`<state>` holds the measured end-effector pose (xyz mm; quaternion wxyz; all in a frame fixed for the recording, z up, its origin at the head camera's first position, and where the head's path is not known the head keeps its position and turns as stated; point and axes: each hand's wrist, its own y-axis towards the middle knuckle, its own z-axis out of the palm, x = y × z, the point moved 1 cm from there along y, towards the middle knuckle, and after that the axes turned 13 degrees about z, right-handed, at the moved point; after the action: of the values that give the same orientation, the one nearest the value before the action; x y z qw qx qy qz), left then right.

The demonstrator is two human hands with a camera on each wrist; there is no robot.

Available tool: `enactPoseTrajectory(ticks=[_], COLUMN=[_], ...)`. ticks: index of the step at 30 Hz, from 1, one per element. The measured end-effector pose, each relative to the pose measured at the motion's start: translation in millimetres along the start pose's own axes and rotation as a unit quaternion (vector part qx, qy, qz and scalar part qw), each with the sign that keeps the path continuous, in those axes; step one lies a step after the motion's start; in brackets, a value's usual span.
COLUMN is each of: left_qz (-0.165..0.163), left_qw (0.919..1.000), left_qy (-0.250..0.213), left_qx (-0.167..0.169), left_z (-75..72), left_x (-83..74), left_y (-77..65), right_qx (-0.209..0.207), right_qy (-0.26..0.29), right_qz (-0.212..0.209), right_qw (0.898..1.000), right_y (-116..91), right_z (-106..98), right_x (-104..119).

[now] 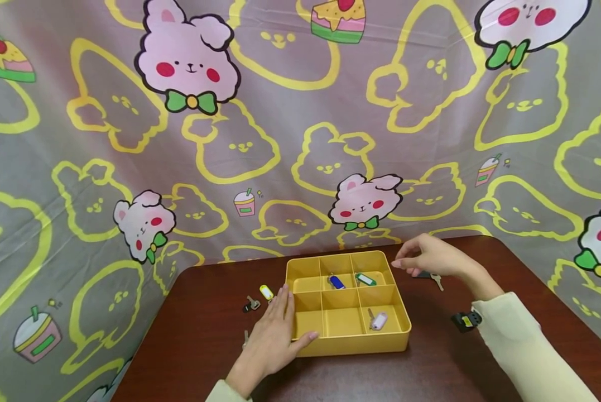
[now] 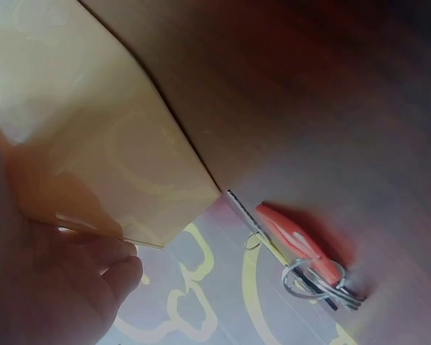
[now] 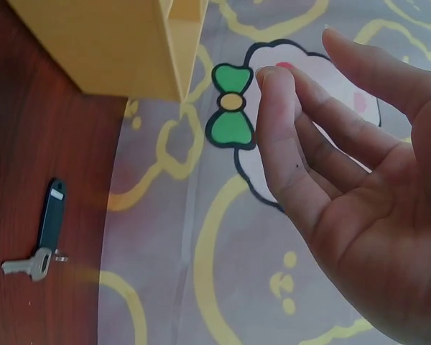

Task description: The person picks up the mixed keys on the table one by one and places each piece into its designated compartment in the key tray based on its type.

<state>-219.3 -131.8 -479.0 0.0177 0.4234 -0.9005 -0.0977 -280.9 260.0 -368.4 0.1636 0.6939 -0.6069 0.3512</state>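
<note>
A yellow six-compartment box point(image 1: 355, 345) sits on the table. My left hand point(image 1: 272, 329) rests along its left side, fingers straight and thumb at the front rim. In the air by the back right corner is my right hand point(image 1: 433, 258), its fingers loosely bent with nothing between them. Below it lies a key with a black tag point(image 3: 52, 215). Inside the box, a blue key tag point(image 1: 337, 282) occupies the back middle compartment, a green-edged tag point(image 1: 365, 279) the back right, and a pale pink tag with a key point(image 1: 379, 321) the front right.
Left of the box lie a yellow tag point(image 1: 266, 292) and a key with a dark tag point(image 1: 251, 304). Another key point(image 1: 245, 338) is partly hidden by my left hand. A red key tag with rings point(image 2: 298, 241) shows in the left wrist view. Patterned cloth point(image 1: 280, 167) hangs behind the table.
</note>
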Motion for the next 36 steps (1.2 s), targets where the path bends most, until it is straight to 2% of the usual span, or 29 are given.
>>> enactPoseTrajectory(ticks=[8,25,36], left_qz=[0.002,-0.001,-0.007], left_qw=[0.9999,1.0,0.9998], left_qy=[0.004,-0.009,-0.016], left_qx=[-0.009,0.001,0.005], left_z=[0.9,-1.5,-2.9], left_x=[0.3,0.1,-0.4], left_y=[-1.0,-1.2,-0.1], right_qx=[-0.012,-0.039,-0.117], right_qy=[-0.003,-0.02,-0.067], right_qz=[0.005,0.03,0.044], right_qw=[1.0,0.999,0.99], right_y=[-1,0,8], right_z=[-6,-9,-3], right_x=[-11,-39,-66])
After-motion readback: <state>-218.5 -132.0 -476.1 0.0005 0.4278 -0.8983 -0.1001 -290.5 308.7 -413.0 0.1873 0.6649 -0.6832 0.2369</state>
